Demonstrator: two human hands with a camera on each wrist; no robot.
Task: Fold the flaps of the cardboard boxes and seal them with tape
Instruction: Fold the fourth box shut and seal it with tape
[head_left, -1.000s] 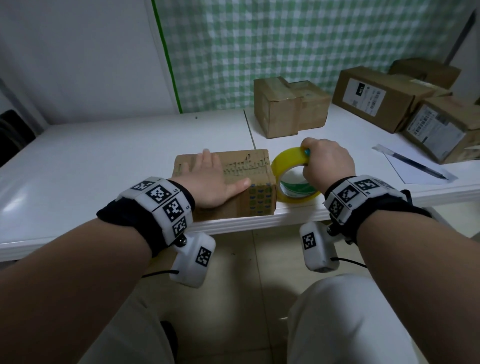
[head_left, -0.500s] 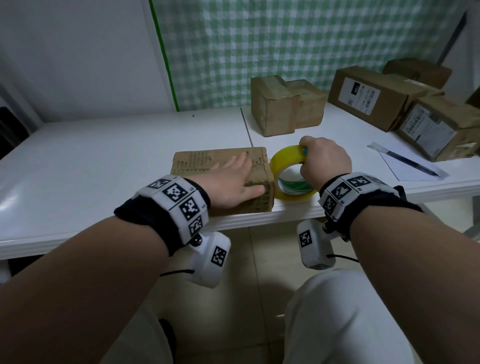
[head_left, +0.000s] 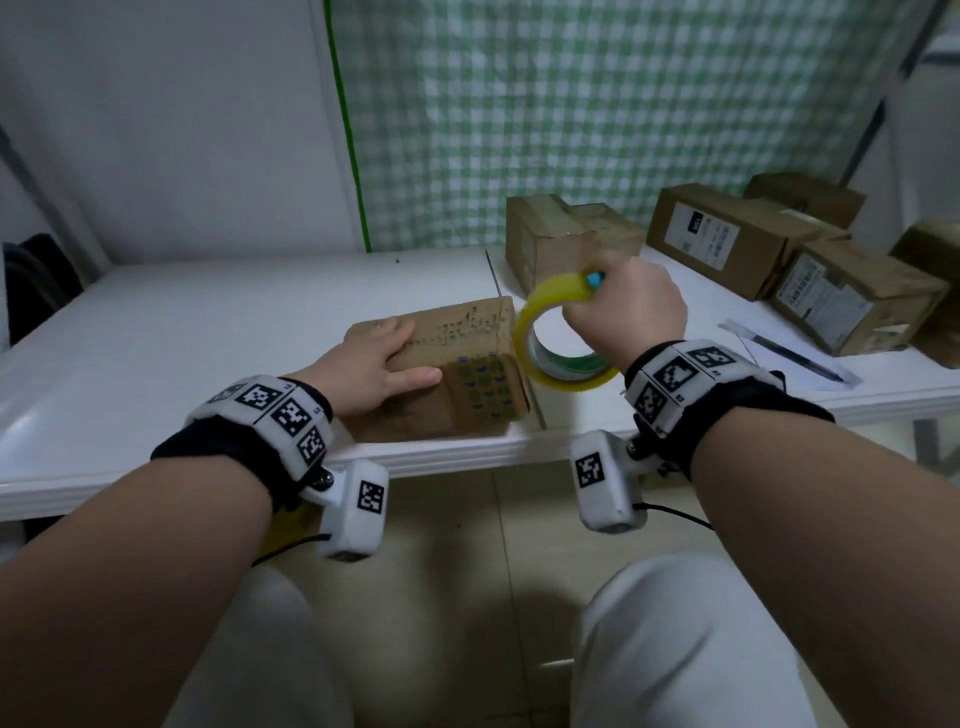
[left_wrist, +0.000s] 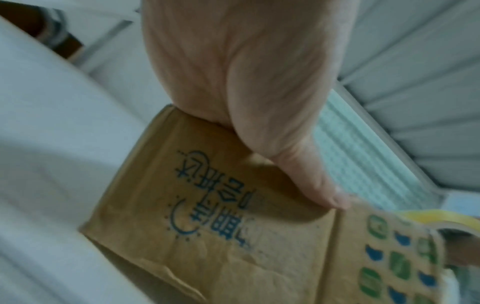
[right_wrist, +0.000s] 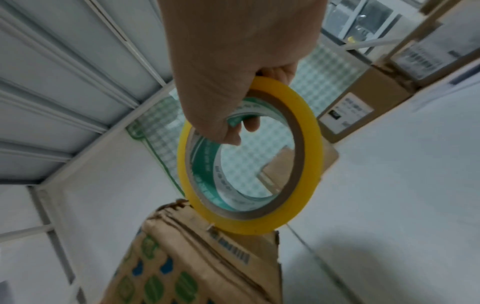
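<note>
The left hand (head_left: 371, 364) lies flat on the near left part of the cardboard box (head_left: 457, 364), fingers straight and close together on its top, thumb stretched along the near upper edge. The right hand (head_left: 631, 312) curls its fingers through the core of the yellow tape roll (head_left: 558, 332), held upright just beside the box's right end. The box sits at the near edge of the white table (head_left: 208, 332); more boxes (head_left: 727, 239) stand far right, with a pen (head_left: 795, 356) on paper.
</note>
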